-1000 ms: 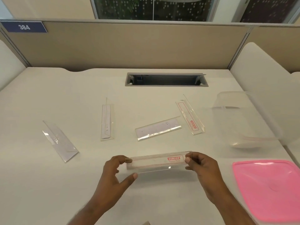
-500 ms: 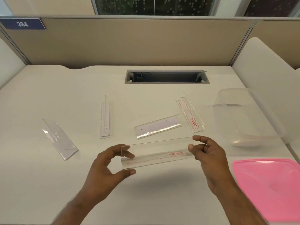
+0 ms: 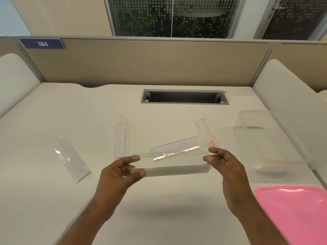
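A clear acrylic sign holder [image 3: 169, 163] is held in the air above the white desk [image 3: 53, 112], long side level. My left hand [image 3: 120, 172] pinches its left end between thumb and fingers. My right hand [image 3: 224, 165] pinches its right end the same way. Several more clear holders lie on the desk: one at the far left [image 3: 71, 159], one upright in the middle-left [image 3: 121, 138], one just behind the held piece [image 3: 175, 149], and one with red print [image 3: 208, 133] beside my right hand.
A clear plastic container [image 3: 269, 140] stands open at the right. Its pink lid [image 3: 297, 211] lies flat at the near right. A grey cable slot [image 3: 184, 96] is sunk in the desk's back middle, before a beige partition [image 3: 141, 62].
Both hands lifted the holder off the desk and turned it, so its red-printed face no longer shows. The view tilted up.
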Demonstrator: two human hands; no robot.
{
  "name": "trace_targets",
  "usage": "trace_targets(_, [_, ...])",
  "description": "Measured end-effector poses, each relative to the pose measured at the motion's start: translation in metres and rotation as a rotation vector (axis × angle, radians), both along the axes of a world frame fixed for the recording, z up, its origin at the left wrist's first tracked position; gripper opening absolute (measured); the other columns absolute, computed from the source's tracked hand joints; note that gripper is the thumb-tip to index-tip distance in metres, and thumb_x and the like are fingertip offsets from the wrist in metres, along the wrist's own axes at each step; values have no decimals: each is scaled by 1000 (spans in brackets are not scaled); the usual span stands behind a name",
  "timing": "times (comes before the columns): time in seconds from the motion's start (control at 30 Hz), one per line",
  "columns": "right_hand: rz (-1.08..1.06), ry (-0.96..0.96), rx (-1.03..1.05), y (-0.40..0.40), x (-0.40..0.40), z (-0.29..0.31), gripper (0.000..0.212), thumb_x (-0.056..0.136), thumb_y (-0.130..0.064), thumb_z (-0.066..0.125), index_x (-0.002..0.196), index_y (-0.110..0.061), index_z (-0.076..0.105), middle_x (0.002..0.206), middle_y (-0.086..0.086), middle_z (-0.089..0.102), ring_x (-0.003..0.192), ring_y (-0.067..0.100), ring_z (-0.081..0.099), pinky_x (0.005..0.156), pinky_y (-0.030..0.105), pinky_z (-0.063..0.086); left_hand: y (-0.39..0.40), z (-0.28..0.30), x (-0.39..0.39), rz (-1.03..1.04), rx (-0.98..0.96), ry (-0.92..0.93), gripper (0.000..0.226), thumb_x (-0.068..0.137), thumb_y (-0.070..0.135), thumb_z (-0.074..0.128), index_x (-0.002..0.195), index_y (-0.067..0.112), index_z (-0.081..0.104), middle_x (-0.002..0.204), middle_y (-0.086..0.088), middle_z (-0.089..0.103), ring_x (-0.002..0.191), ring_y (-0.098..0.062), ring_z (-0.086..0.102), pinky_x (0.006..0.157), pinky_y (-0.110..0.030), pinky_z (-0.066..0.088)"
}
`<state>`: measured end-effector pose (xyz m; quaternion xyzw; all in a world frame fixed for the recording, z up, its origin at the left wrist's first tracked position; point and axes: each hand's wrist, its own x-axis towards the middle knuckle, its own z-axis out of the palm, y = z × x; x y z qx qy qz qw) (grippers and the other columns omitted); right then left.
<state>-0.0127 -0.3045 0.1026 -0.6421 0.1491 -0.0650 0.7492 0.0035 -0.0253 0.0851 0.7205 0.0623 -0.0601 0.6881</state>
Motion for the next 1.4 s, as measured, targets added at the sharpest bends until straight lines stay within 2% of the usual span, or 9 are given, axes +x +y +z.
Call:
trace_targets(0.1, [41, -27, 3, 1, 0, 3, 28, 84, -3, 67, 103, -24, 70, 101, 13, 72, 93, 7, 65, 76, 11, 47, 4, 4, 3, 16, -78, 62, 46, 59, 29, 89, 103, 27, 77, 95, -23, 73, 91, -20, 72, 97, -36, 50])
trace_targets(0.23, [74, -68, 0, 2, 2, 6, 37, 82, 7, 66, 106, -22, 70, 94, 2, 70, 87, 8, 62, 76, 16, 51, 8, 12, 4, -22, -129, 76, 52, 56, 31, 95, 105, 23, 78, 103, -14, 78, 97, -20, 74, 93, -34, 49])
trace_targets(0.33, [63, -88, 20, 4, 4, 7, 38, 82, 12, 64, 105, -18, 70, 85, 0, 66, 80, 7, 61, 76, 14, 51, 11, 15, 7, -6, -155, 105, 53, 60, 34, 93, 106, 15, 78, 107, -14, 78, 96, -22, 73, 97, -41, 47])
trace_targets(0.47, [48, -78, 12, 7, 7, 10, 37, 83, 13, 63, 105, -16, 69, 78, 6, 67, 81, 14, 66, 75, 13, 52, 13, 19, 9, 29, -156, 164, 61, 52, 50, 89, 100, 15, 80, 98, -4, 78, 84, -16, 67, 87, -36, 45])
trace_targets(0.57, [36, -71, -2, 8, 9, 14, 37, 82, 12, 64, 104, -17, 69, 76, 4, 71, 77, 11, 66, 72, 13, 51, 13, 21, 11, 30, -180, 204, 56, 55, 45, 91, 99, 12, 80, 90, 3, 74, 75, -12, 62, 78, -31, 43])
trace_targets(0.83, [29, -50, 17, 8, 15, 24, 35, 79, 11, 67, 104, -14, 69, 78, 6, 75, 74, 9, 68, 75, 24, 44, 22, 28, 13, 2, -211, 218, 47, 61, 38, 82, 102, 15, 80, 101, 1, 77, 82, -11, 69, 82, -30, 47])
trace_targets(0.97, [5, -36, 10, 4, 20, 26, 32, 80, 9, 68, 101, -14, 69, 75, 3, 75, 73, 14, 64, 73, 30, 45, 27, 29, 15, 30, -221, 218, 42, 59, 31, 82, 95, 11, 80, 94, -4, 76, 84, -18, 67, 80, -32, 48])
trace_targets(1.07, [-5, -36, 10, 2, 22, 27, 30, 79, 8, 69, 101, -13, 69, 81, 9, 76, 79, 22, 62, 76, 36, 45, 29, 29, 17, 51, -222, 212, 47, 59, 28, 82, 100, 5, 77, 94, -8, 73, 87, -22, 64, 79, -32, 49])
trace_targets(1.4, [-12, -56, -3, -4, 24, 36, 30, 79, 7, 69, 103, -12, 69, 87, 15, 76, 82, 24, 65, 78, 38, 47, 25, 36, 18, 53, -230, 191, 44, 61, 27, 80, 99, 4, 77, 76, -3, 67, 79, -20, 61, 76, -30, 48])
